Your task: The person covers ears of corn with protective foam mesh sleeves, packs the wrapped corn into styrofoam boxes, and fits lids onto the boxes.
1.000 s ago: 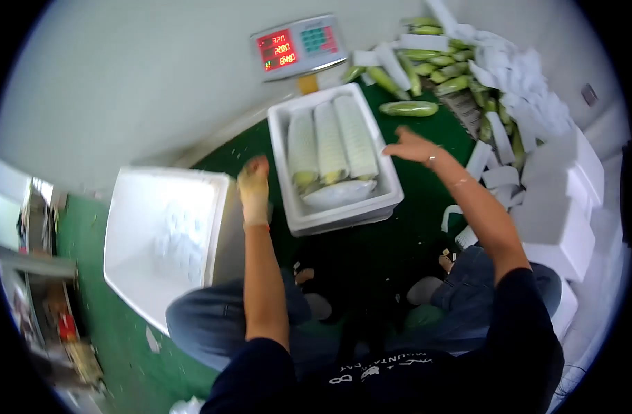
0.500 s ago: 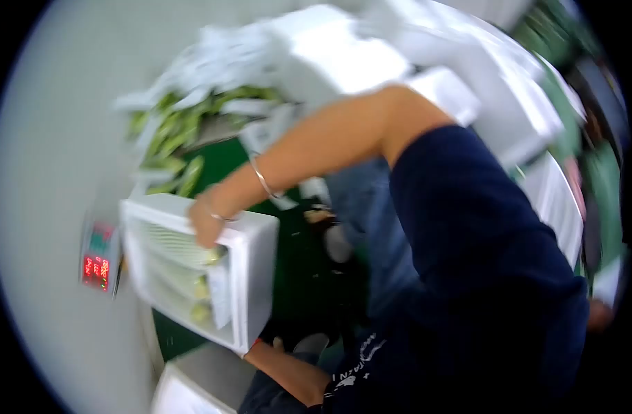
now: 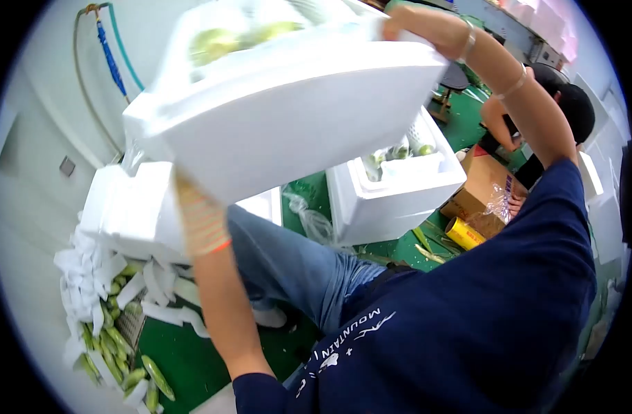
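Note:
A white foam box (image 3: 281, 121) is held up and tilted in front of me, with pale green vegetables (image 3: 250, 38) and white foam wrapping showing inside. My right hand (image 3: 416, 27), with a bracelet on its wrist, grips the box by its far right end. Against the box's lower left side is my left hand (image 3: 200, 214), in a striped glove with an orange cuff. It is blurred, and its fingers are partly hidden by the box. Beyond and below stands a second white foam box (image 3: 399, 207), holding green vegetables in white sleeves.
White foam boxes (image 3: 133, 210) stand at the left. Beside them lie long green vegetables (image 3: 115, 352) and a pile of white foam sleeves (image 3: 84, 276). At the right are a cardboard box (image 3: 481, 183), a yellow roll (image 3: 464, 234) and a crouching person (image 3: 502, 124) in a dark cap.
The foam box has been lifted from beside the scale with the red digits and swung up high. My view has turned away from the scale, and both hands are still on the box.

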{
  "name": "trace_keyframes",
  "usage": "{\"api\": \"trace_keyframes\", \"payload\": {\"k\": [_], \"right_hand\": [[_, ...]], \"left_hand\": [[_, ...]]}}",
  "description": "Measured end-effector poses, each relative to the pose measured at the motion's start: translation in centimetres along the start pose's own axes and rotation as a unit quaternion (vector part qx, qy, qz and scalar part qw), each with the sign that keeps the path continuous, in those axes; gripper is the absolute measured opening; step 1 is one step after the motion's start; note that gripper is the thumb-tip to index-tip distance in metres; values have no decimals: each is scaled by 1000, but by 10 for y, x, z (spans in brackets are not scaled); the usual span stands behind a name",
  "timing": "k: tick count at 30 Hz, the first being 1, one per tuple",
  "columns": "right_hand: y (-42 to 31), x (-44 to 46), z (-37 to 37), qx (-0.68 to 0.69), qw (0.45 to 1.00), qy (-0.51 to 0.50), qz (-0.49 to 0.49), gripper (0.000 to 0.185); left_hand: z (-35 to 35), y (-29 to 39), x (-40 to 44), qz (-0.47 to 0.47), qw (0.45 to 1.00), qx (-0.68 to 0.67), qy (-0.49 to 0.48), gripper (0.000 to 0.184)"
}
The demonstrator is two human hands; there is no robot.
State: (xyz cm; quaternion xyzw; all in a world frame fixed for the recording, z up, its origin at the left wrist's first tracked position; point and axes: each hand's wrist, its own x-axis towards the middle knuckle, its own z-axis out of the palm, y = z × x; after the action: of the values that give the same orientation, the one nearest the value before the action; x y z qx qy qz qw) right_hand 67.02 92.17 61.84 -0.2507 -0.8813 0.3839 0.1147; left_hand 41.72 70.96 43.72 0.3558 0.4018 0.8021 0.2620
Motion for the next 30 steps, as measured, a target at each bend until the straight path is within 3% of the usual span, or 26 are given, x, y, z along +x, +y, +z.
{"api": "trace_keyframes", "payload": {"k": [1,2,5,7,8,9,10,11,12,14,16,18,19,20,21,22,23,24,25,26,27,28,30], "right_hand": [[17,-20,-22,51,998,-28,-5,21],[24,-38,-38,-1,999,-40,-11,18],[64,-78,-75,-289,946,-86,-115,9],[118,-94,-79,-395,902,-83,-154,8],[149,-100,-82,-438,871,-54,-217,13],[141,-103,-63,-323,945,-32,27,22],[133,-106,-44,-198,945,57,255,32],[142,-110,-42,-162,956,73,234,32],[149,-116,-46,-129,964,84,216,32],[139,-113,-70,-261,944,-58,195,31],[86,-96,-76,-331,906,-179,192,32],[31,-72,-76,-480,845,-71,224,33],[12,-54,-83,-567,809,20,154,32],[-5,-25,-86,-625,774,99,-11,32],[-25,12,-82,-649,723,148,-188,33],[-55,53,-59,-637,681,162,-323,35],[-97,91,-13,-606,659,150,-419,38],[-140,119,44,-543,730,97,-404,29],[-167,148,110,-477,741,-21,-473,24],[-181,177,169,-462,757,-115,-448,25],[-195,200,230,-508,739,-181,-403,32],[-177,237,284,-495,744,-197,-402,46],[-153,303,385,-590,653,-198,-432,80]], "left_hand": [[22,-18,18,-14,999,-6,-31,36],[42,-38,31,-25,998,-9,-55,36],[82,-99,37,-46,993,32,-106,35],[88,-133,14,3,981,142,-131,34],[87,-139,0,75,960,230,-141,36],[86,-145,-15,147,928,314,-136,39],[92,-138,-23,78,961,225,-138,41],[95,-121,-25,155,928,301,-157,42],[98,-123,-22,155,929,298,-152,42],[99,-126,-27,125,960,207,-141,41],[103,-107,-25,164,950,224,-142,43],[102,-96,-19,257,926,244,-130,45],[99,-96,-18,235,930,256,-119,46],[88,-93,-22,206,933,278,-98,47],[68,-83,-26,347,823,450,-33,43],[56,-64,-33,121,949,291,-8,36],[29,-45,-44,128,942,311,13,35],[1,-25,-60,135,936,325,24,34],[-25,-2,-81,164,952,238,104,28],[-48,43,-109,103,914,332,211,23],[-61,65,-137,102,890,265,357,19],[-103,81,-168,188,677,613,362,19],[-154,89,-229,201,723,307,586,25]]}}
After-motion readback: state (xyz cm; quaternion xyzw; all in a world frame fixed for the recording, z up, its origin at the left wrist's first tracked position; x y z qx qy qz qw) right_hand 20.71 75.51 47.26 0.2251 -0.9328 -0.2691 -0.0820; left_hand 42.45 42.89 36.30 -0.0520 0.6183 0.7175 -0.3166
